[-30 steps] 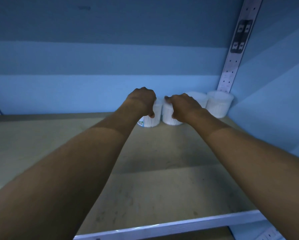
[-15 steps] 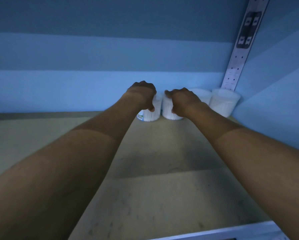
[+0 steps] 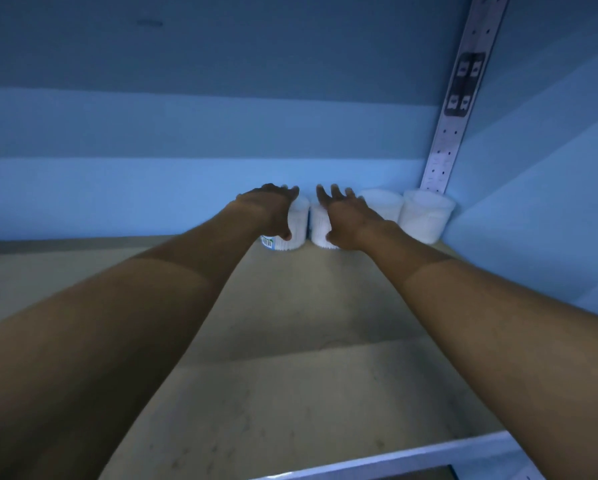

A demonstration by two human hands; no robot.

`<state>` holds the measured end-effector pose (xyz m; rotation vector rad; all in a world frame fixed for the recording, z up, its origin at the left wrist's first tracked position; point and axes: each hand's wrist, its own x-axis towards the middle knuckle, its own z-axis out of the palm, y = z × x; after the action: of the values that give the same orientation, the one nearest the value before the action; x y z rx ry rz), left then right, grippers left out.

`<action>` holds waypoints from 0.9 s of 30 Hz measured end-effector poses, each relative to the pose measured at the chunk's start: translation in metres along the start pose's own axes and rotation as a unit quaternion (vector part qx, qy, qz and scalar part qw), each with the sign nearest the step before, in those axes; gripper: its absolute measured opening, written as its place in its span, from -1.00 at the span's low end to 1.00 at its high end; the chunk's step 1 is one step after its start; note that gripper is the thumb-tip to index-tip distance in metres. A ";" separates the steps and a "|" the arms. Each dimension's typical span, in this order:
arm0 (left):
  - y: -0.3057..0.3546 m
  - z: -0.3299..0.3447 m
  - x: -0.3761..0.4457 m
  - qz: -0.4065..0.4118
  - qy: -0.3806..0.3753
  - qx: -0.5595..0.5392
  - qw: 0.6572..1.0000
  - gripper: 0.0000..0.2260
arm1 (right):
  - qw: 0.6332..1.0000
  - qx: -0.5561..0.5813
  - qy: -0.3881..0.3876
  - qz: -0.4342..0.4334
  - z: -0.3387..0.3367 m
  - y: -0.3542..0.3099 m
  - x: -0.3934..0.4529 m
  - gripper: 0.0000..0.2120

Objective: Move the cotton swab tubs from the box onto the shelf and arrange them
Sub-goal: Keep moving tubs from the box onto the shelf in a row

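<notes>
left hand: the left hand (image 3: 273, 209) lay at the rear of the shelf (image 3: 290, 393), draped over the leftmost tub (image 3: 295, 225); fingers reached over the lid and the thumb lay against the near wall; the curl read as loose contact rather than a firm grip, though blur left this uncertain
right hand: the right hand (image 3: 346, 216) lay on the second tub (image 3: 320, 226); fingers were spread and nearly straight, pointing at the back wall (image 3: 152, 195); the thumb touched the tub's lower front; nothing was clasped
tub positions: four white tubs stood upright in one row against the back wall; the third tub (image 3: 382, 204) sat just right of the right hand; the fourth tub (image 3: 425, 216) stood in the corner, beside the perforated upright (image 3: 463, 98)
key relation: each tub lay directly under and ahead of its own hand; long axes were vertical; the left hand was nearer the leftmost tub, the right hand nearer the second; the two tubs stood almost touching, a thin gap between them
judgement: placement of this pair appeared finished; release and withdrawal toward the shelf's front edge would likely follow; the box was not in view
labels: a barcode label (image 3: 267, 241) with a green mark showed low on the leftmost tub; its print was too small to read; a dark plate on the upright bore pale symbols, illegible
</notes>
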<state>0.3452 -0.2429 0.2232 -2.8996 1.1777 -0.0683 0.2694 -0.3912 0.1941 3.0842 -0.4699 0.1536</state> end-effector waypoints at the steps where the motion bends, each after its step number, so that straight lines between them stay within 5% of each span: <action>1: -0.001 0.000 -0.006 0.001 0.007 -0.009 1.000 -0.18 | 1.000 0.010 -0.001 0.004 -0.002 0.000 -0.004 -0.13; 16: 0.000 0.011 -0.152 -0.005 -0.003 -0.069 0.998 -0.37 | 0.994 0.075 -0.079 -0.030 -0.013 -0.045 -0.148 -0.19; 27: 0.022 0.033 -0.260 0.039 0.010 -0.074 0.996 -0.38 | 0.989 0.115 -0.032 -0.090 0.000 -0.070 -0.271 -0.32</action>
<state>0.1453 -0.0771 0.1806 -2.9805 1.3522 -0.0095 0.0333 -0.2441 0.1667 3.3456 -0.1832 0.1119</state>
